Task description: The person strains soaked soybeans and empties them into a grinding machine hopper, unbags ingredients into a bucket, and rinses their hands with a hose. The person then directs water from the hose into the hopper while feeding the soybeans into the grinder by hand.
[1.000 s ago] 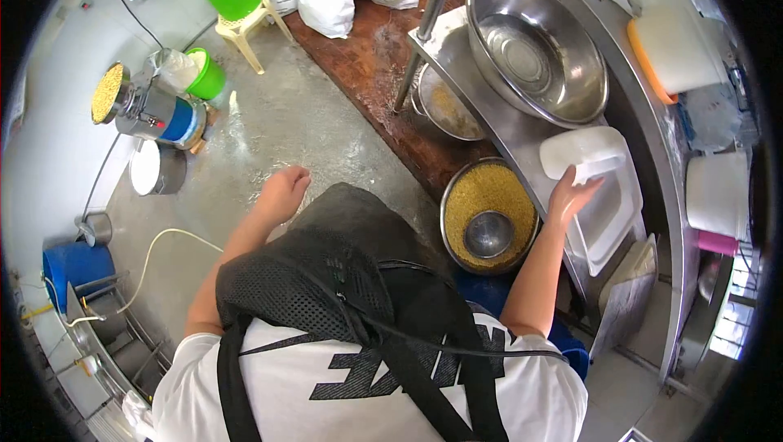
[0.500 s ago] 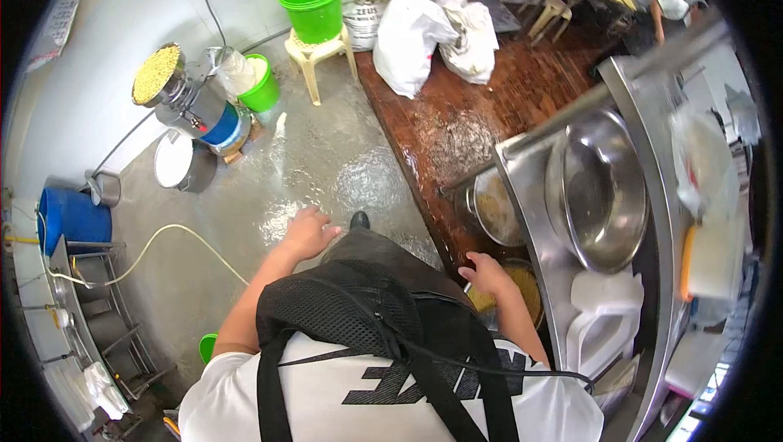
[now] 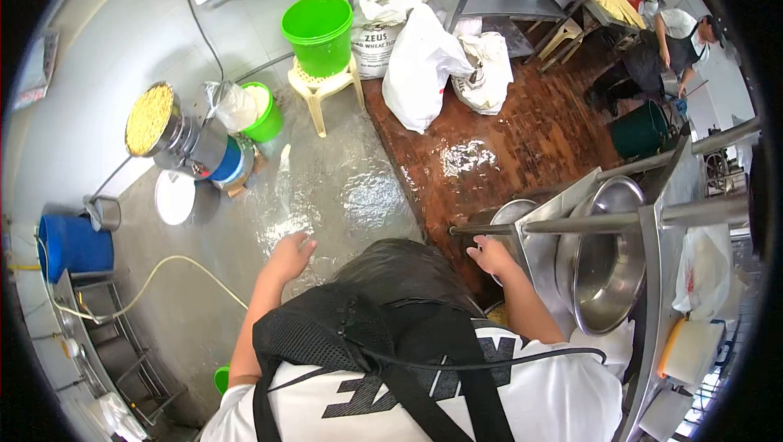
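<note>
My left hand hangs in front of my body over the wet grey floor, fingers apart and holding nothing. To the right, my right hand is also open with nothing in it. It is nearest to the metal shelf, on which a large steel bowl rests tilted. Whether the fingers touch the shelf's edge I cannot tell. A round metal pot sits low behind the shelf's corner, partly hidden by it. My dark apron covers the space between both hands.
Ahead stand a steel grinder topped with a bowl of yellow beans, a green bucket on a stool, and white sacks. A hose crosses the left floor. A person stands far right beside a dark green bin.
My view has tilted up and moved forward. The shelf and steel bowl now sit lower and closer, and more of the person at far right shows. Both hands stay open.
</note>
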A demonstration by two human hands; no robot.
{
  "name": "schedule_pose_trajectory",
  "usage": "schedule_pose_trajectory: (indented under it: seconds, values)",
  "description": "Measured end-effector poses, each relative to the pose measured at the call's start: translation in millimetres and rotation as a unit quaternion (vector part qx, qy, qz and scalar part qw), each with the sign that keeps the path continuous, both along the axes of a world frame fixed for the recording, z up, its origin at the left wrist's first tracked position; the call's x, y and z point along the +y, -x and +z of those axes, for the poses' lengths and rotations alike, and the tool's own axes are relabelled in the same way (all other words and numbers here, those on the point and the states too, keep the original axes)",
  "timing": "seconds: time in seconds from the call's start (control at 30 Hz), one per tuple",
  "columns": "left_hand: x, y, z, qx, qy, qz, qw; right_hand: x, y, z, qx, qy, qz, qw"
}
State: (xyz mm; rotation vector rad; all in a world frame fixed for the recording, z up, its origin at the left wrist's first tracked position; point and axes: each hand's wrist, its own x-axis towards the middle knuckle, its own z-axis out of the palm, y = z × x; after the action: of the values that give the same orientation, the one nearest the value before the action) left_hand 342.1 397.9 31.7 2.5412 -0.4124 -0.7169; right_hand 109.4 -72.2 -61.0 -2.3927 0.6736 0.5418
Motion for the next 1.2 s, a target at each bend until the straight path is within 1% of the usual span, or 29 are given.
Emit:
schedule_pose_trajectory:
  seconds: [0.03, 0.07, 0.13, 0.17, 0.23, 0.27, 0.33, 0.37, 0.4, 0.47, 0.5, 0.57, 0.6, 0.67, 0.7, 0.77, 0.8, 0.87, 0.9, 0.93, 0.97, 1.0, 1.03, 1.07, 1.13, 1.17, 1.2]
  values:
    - [-2.2, -11.3, -2.4, -0.001, -0.001, 0.011, 1.000, -5.7, -13.1, 0.9, 0.024, -0.005, -0.006, 1.000]
    - [-4.2, -21.3, -3.7, -0.001, -0.004, 0.007, 1.000, -12.9, -23.8, -5.4, 0.024, -0.009, -0.010, 1.000]
    - [-9.1, -42.9, -6.3, -0.004, 0.011, 0.059, 0.998, -27.6, -46.7, -30.1, 0.037, -0.021, -0.008, 0.999]
    - [-8.7, -53.9, -10.0, -0.005, 0.007, 0.053, 0.999, -36.1, -60.2, -44.7, 0.036, -0.026, -0.014, 0.999]
    - [-13.1, -82.2, -17.4, -0.145, -0.002, -0.005, 0.989, -53.0, -86.4, -79.7, 0.039, -0.051, -0.011, 0.998]
    - [-24.4, -97.1, -11.0, -0.144, -0.005, -0.016, 0.989, -62.7, -99.9, -98.3, 0.040, -0.055, -0.022, 0.997]
    - [-49.6, -124.2, 10.9, -0.136, -0.064, 0.032, 0.988, -82.7, -123.9, -130.5, 0.027, -0.034, -0.013, 0.999]
    - [-43.8, -143.5, -6.1, -0.156, -0.041, 0.016, 0.987, -92.0, -134.2, -142.3, 0.034, -0.055, -0.040, 0.997]
    - [-53.1, -158.6, -4.2, -0.152, -0.043, 0.008, 0.987, -105.4, -144.0, -160.0, 0.038, -0.059, -0.048, 0.996]
    - [-71.5, -187.5, -0.2, -0.118, -0.018, 0.030, 0.992, -129.5, -166.9, -187.5, 0.127, -0.055, 0.002, 0.990]
    - [-87.4, -198.1, 9.7, -0.114, -0.020, 0.028, 0.993, -142.7, -178.4, -188.1, 0.132, -0.057, 0.000, 0.990]
    - [-115.2, -225.2, 29.0, -0.067, -0.021, 0.038, 0.997, -164.7, -203.0, -187.5, 0.060, -0.044, 0.073, 0.995]
    - [-124.0, -239.1, 28.0, -0.063, -0.022, 0.036, 0.997, -172.7, -217.3, -175.8, 0.064, -0.046, 0.071, 0.994]
    - [-137.4, -266.1, 24.1, -0.060, -0.001, 0.024, 0.998, -186.3, -251.5, -136.1, 0.042, -0.037, -0.061, 0.997]
    - [-147.3, -279.7, 26.9, -0.056, -0.002, 0.026, 0.998, -193.4, -269.5, -125.8, 0.046, -0.037, -0.059, 0.997]
    - [-172.5, -307.2, 33.5, -0.023, -0.039, 0.009, 0.999, -204.6, -306.6, -109.0, -0.014, 0.000, -0.067, 0.998]
    - [-181.2, -322.1, 31.9, -0.019, -0.040, 0.011, 0.999, -208.4, -325.6, -101.9, -0.011, -0.001, -0.065, 0.998]
    - [-197.1, -355.0, 23.2, 0.014, 0.018, -0.020, 1.000, -216.5, -371.1, -92.2, -0.044, 0.005, -0.075, 0.996]
    - [-204.7, -371.6, 15.7, 0.000, -0.007, -0.031, 0.999, -218.5, -396.0, -81.0, -0.011, -0.028, -0.113, 0.993]
    - [-212.1, -388.9, 11.6, 0.003, -0.009, -0.030, 1.000, -219.7, -420.8, -74.2, -0.008, -0.030, -0.112, 0.993]
    - [-218.6, -403.1, 7.7, 0.017, -0.002, -0.044, 0.999, -219.2, -440.3, -67.0, -0.030, 0.004, -0.085, 0.996]
    - [-225.7, -419.0, 5.5, 0.032, 0.004, -0.057, 0.998, -220.5, -462.1, -64.9, -0.052, 0.036, -0.057, 0.996]
    - [-234.1, -438.0, 5.5, 0.024, -0.014, -0.088, 0.996, -226.1, -490.5, -66.0, -0.044, 0.026, -0.056, 0.997]
    - [-242.0, -456.4, 5.5, 0.032, -0.016, -0.088, 0.996, -234.2, -522.1, -68.2, -0.036, 0.016, -0.054, 0.998]
    - [-258.1, -492.4, 9.1, 0.028, 0.052, -0.097, 0.994, -249.4, -583.6, -73.9, -0.081, 0.059, -0.058, 0.993]
    - [-267.0, -510.4, 17.5, 0.076, 0.048, -0.097, 0.991, -258.4, -610.0, -73.8, -0.126, 0.069, -0.071, 0.987]
    - [-270.4, -526.6, 12.6, 0.083, 0.044, -0.095, 0.991, -267.1, -634.3, -73.3, -0.170, 0.079, -0.083, 0.979]
